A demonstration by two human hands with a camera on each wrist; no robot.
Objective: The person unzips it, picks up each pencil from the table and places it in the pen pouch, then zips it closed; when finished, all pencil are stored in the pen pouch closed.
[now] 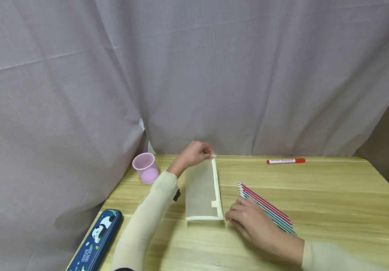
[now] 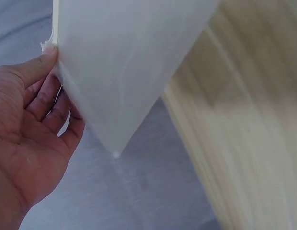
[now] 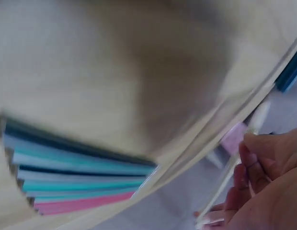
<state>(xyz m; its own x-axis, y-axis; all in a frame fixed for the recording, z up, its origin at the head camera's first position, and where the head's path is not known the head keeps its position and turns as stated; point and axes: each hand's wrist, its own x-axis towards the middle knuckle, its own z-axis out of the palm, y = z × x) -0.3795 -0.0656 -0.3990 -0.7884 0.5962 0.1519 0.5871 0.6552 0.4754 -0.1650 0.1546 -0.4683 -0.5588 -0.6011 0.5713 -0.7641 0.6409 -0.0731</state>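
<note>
A flat translucent pouch [image 1: 199, 190] with a cream strip [image 1: 216, 184] along its right edge is held up above the wooden table. At the strip's far end my left hand [image 1: 196, 153] pinches the corner between thumb and fingers, as the left wrist view also shows on the pouch [image 2: 124, 62]. At the near end, thumb and fingertips of my right hand [image 1: 255, 225] pinch the strip's corner. Under that hand lies a row of several red and green pencils [image 1: 277, 215], partly hidden by it.
A pink cup [image 1: 148, 174] stands at the back left. The dark blue panda pencil case [image 1: 96, 239] lies along the left table edge. A red-and-white marker [image 1: 285, 161] lies at the back right. Grey curtain [image 1: 208, 75] hangs behind the table.
</note>
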